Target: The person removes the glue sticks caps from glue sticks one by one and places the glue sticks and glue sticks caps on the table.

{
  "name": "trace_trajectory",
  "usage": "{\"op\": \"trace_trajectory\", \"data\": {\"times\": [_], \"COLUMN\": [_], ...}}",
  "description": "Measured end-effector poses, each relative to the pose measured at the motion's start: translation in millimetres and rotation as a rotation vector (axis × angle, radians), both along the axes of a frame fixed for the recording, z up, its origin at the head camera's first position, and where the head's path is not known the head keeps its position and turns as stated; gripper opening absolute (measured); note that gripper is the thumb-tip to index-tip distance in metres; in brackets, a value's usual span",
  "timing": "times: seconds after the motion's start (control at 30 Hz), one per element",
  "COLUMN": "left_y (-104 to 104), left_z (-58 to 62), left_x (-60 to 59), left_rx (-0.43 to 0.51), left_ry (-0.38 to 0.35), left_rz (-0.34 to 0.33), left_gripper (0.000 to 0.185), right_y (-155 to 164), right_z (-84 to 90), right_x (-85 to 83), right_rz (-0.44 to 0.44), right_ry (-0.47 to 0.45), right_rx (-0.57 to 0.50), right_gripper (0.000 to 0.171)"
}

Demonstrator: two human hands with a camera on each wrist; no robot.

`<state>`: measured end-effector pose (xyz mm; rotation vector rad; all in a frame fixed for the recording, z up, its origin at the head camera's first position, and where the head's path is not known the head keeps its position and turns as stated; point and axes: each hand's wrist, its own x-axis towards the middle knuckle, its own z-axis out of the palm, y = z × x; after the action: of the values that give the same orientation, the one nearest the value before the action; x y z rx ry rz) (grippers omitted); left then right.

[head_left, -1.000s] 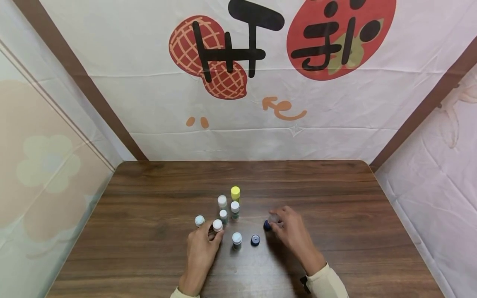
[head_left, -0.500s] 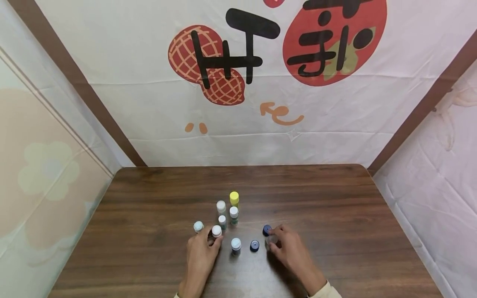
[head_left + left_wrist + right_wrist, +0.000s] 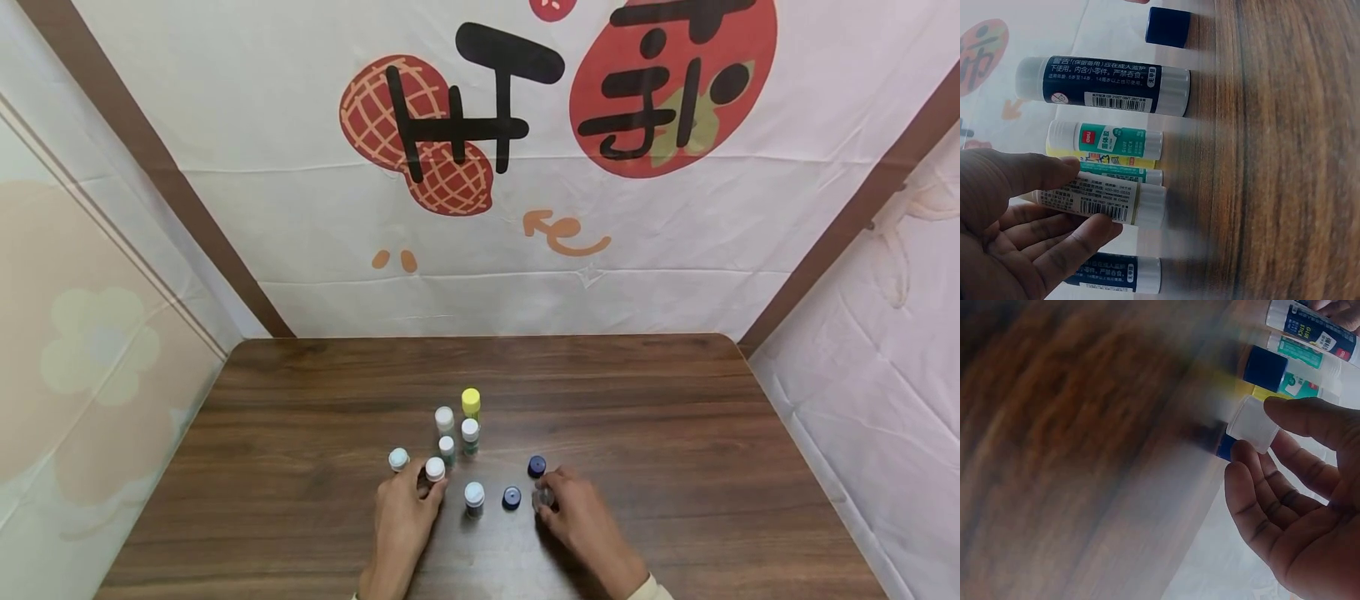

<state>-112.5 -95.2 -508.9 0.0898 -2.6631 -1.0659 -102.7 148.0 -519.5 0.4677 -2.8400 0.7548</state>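
- Head view showed the wooden table (image 3: 675,433) carrying a cluster of upright glue sticks.
- Left hand (image 3: 402,521) pinched one white-capped glue stick (image 3: 434,472) near its middle.
- Right hand (image 3: 576,518) pinched a small translucent cap (image 3: 1252,424) beside two blue caps (image 3: 512,497).

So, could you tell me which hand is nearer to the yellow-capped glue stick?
The left hand. It sits just below-left of the yellow-capped glue stick, gripping a white-capped stick; the right hand is farther off, lower right.
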Motion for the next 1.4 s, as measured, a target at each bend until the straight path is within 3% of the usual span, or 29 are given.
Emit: {"op": "trace_trajectory", "data": {"times": [0.7, 1.03, 1.4], "left_y": [-1, -3, -4], "left_z": [-1.3, -2.6, -5.0], "left_x": [0.8, 1.4, 1.7], "left_rx": [0.023, 0.007, 0.000], "left_ry": [0.018, 0.036, 0.065], "left_rz": [0.005, -0.014, -0.013], "left_gripper": [0.022, 0.021, 0.020], "right_y": [-6, -12, -12], "right_z": [-0.9, -1.3, 0.3], "right_x": [-1.8, -1.7, 0.7], "right_rz": [-0.030, -0.074, -0.062], "right_ry": [-0.044, -0.028, 0.007], "right_rx": [0.069, 0.086, 0.075], "right_gripper": [0.020, 0.022, 0.022]}}
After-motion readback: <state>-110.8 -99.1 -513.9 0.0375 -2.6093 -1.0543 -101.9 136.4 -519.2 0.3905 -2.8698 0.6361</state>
